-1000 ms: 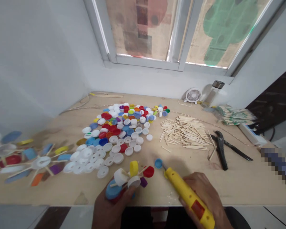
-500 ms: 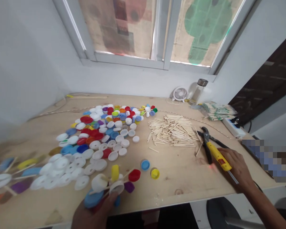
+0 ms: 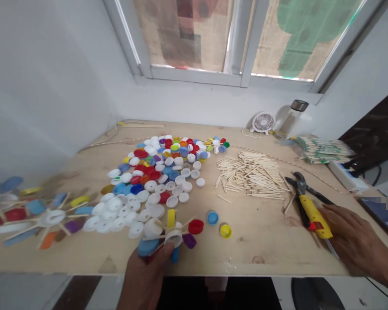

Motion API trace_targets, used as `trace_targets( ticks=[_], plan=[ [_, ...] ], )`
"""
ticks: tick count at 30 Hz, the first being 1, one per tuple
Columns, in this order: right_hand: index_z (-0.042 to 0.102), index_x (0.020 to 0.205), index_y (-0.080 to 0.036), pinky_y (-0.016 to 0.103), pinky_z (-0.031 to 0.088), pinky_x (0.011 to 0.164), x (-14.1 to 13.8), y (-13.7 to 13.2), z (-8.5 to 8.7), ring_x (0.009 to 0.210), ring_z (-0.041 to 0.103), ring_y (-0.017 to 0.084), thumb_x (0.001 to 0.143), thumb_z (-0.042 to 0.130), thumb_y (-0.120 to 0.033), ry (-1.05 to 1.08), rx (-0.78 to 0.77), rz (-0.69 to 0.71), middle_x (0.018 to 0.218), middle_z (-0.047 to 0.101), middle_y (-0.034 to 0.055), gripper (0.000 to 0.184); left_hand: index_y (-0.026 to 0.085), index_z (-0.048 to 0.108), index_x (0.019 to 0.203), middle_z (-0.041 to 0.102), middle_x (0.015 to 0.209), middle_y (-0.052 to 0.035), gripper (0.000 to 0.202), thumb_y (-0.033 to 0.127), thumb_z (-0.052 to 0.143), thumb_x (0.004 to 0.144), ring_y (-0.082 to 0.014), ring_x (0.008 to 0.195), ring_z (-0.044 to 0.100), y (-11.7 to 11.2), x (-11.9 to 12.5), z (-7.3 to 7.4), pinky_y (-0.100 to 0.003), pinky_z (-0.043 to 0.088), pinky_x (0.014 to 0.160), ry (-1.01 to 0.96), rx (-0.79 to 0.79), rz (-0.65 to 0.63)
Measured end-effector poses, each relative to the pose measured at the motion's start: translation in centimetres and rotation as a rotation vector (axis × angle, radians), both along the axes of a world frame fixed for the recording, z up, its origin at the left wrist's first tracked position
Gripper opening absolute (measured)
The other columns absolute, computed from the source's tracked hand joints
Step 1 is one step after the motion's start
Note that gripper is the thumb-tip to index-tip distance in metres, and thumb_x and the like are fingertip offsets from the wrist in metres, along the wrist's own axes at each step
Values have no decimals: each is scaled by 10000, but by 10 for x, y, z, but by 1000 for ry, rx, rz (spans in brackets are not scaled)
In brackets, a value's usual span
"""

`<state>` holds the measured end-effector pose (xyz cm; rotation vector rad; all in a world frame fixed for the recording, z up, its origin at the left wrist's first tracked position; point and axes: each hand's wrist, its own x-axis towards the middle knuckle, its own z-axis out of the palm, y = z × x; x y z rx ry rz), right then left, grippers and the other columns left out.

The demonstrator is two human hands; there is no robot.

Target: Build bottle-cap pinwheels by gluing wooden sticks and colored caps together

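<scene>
Right hand [image 3: 354, 237] has carried yellow hot glue gun [image 3: 313, 221] away from cap wheel; gun now lies across handles of pliers [image 3: 302, 198]. Fingers curled over gun's rear (grip firmness hard to judge from my feed). Forearm runs off frame to right. Left hand [image 3: 145, 280] low at board's front edge, fingers clenched on wheel of bottle caps on craft sticks [image 3: 173, 238]. Loose blue cap [image 3: 212, 218] and yellow cap [image 3: 225, 231] on plywood board [image 3: 261, 254], just right of wheel.
</scene>
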<state>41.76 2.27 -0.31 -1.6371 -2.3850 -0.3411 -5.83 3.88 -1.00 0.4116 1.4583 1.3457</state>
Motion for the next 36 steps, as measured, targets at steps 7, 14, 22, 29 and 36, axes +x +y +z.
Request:
trace_targets(
  ticks=[7,14,22,29,36],
  plan=[
    [546,1195,-224,456,480,816,-115,7,29,982,611,298,894,524,-338,337,141,-38,1082,644,128,323,173,735,755,759,730,-20,354,298,847,443,-251,822,697,-2,-6,-10,-354,522,820,37,-28,-23],
    [556,1171,-200,432,454,844,-248,49,11,1037,584,280,863,589,-300,310,-171,218,1102,648,113,326,159,733,767,764,763,-43,353,365,812,492,-246,784,693,-6,-2,-13,-354,525,778,100,52,-14],
    [587,1024,-181,418,427,796,-278,72,6,976,570,294,814,628,-217,142,-234,229,1045,644,128,218,160,746,780,765,763,-55,362,371,810,493,-265,762,693,-4,0,-8,-371,529,759,135,96,-24],
    [593,960,-208,370,428,803,-269,75,23,909,601,224,834,577,-210,402,-330,280,985,674,60,127,174,736,744,763,722,-45,305,326,813,491,-260,724,694,-4,4,4,-352,535,715,106,77,-54],
    [603,1042,-227,367,431,835,-273,68,54,909,596,199,847,585,-237,599,-435,370,952,671,31,196,205,722,673,743,648,-32,224,340,791,508,-273,700,688,-4,8,12,-367,549,707,261,94,-102]
  ],
)
